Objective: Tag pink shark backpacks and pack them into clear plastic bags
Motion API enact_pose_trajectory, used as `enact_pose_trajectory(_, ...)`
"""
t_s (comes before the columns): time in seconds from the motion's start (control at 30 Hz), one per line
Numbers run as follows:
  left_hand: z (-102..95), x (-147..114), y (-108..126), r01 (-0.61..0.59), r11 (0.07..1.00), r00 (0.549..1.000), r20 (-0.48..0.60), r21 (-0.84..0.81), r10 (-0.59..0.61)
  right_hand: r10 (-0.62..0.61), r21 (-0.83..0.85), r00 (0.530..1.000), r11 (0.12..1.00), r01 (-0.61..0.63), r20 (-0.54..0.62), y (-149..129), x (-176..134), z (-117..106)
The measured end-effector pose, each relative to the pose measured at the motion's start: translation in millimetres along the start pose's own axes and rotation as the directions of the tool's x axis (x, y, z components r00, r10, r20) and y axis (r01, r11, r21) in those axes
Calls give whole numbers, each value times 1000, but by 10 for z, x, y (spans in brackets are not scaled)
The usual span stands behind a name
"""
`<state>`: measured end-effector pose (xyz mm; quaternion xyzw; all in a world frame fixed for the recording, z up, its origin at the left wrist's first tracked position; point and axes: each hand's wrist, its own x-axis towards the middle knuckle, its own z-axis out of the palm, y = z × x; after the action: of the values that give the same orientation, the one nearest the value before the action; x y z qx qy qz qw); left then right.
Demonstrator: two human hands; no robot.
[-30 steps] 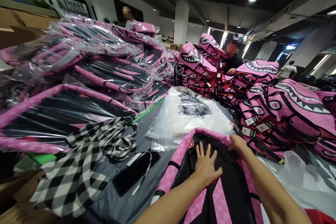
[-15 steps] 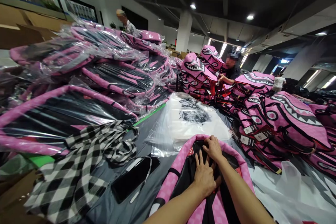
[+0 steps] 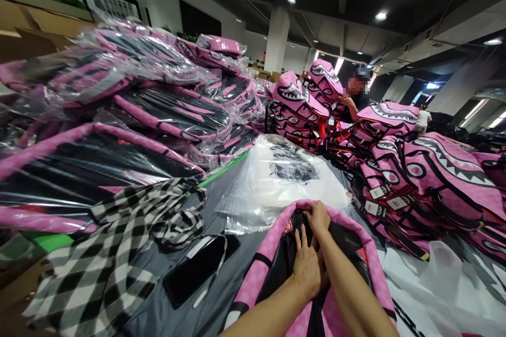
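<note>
A pink-and-black backpack (image 3: 253, 279) lies before me with its black back panel and straps facing up. My left hand (image 3: 306, 269) rests flat on that panel, fingers stretched toward the top. Just above it, my right hand (image 3: 318, 219) is closed at the backpack's top edge, its fingertips curled in and partly hidden. Beyond the backpack lies a stack of clear printed plastic bags (image 3: 294, 171). Left of it are a black phone (image 3: 197, 276) with a pale strap and a black-and-white checked cloth (image 3: 106, 258).
Plastic-wrapped pink backpacks (image 3: 169, 116) are heaped along the left. Unwrapped backpacks with shark-mouth prints (image 3: 446, 168) pile up on the right, tags hanging. Translucent plastic sheets (image 3: 443, 284) lie at lower right. A person in a dark cap (image 3: 358, 95) stands behind the pile.
My right hand's fingers have curled in more at the backpack's top edge. My left hand stays nearly in place. The person at the back left has gone out of sight; the view has shifted slightly.
</note>
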<state>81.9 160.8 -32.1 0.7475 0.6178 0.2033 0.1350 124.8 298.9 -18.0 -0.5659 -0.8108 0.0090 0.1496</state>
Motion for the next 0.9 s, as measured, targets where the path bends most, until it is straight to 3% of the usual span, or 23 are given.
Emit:
enact_pose_trajectory(0.1,-64,2,2,20,998,1000,-3,-53,-20,-68,67,995,996,63,73,-24,52,-145)
enact_pose_trajectory(0.17,-111,-12,25,20,997,1000,7,-70,-19,-153,123,983,982,140,101,20,-137,-355)
enact_pose_trajectory(0.23,-159,-18,58,23,999,999,37,-43,-22,-199,166,976,969,183,89,114,-548,-624)
enact_pose_trajectory(0.33,-258,38,90,38,999,992,121,24,-41,-200,219,979,958,188,36,240,-1462,-1019)
enact_pose_trajectory(0.4,-347,124,86,34,998,981,188,45,-42,-225,220,972,953,207,61,226,-2073,-1189)
enact_pose_trajectory(0.5,-510,201,84,6,997,962,271,73,-26,-318,138,935,944,298,155,63,-2627,-1185)
enact_pose_trajectory(0.57,-630,99,113,-46,994,959,282,100,16,-324,54,928,946,319,185,-39,-2687,-1031)
enact_pose_trajectory(0.63,-741,-167,156,-191,977,955,249,91,163,-286,-10,937,956,293,199,-79,-2594,-833)
enact_pose_trajectory(0.67,-784,-349,173,-310,949,927,239,58,288,-274,-20,939,959,284,208,-78,-2532,-739)
enact_pose_trajectory(0.7,-813,-546,182,-485,874,852,218,-12,476,-268,-20,940,960,279,213,-70,-2478,-656)
enact_pose_trajectory(0.73,-825,-743,182,-656,746,715,226,-112,662,-268,-15,940,961,277,212,-61,-2438,-587)
enact_pose_trajectory(0.77,-816,-923,173,-779,592,546,241,-207,802,-265,-13,942,962,273,204,-54,-2415,-532)
enact_pose_trajectory(0.8,-784,-1074,154,-842,468,408,251,-269,878,-257,-14,948,964,264,187,-52,-2406,-491)
enact_pose_trajectory(0.83,-730,-1189,127,-867,401,326,271,-295,906,-244,-17,956,968,250,162,-52,-2405,-463)
enact_pose_trajectory(0.87,-657,-1265,91,-882,380,300,290,-279,909,-233,-12,963,972,236,134,-54,-2407,-447)
enact_pose_trajectory(0.9,-570,-1305,49,-893,384,308,305,-233,901,-220,15,970,975,220,102,-55,-2407,-443)
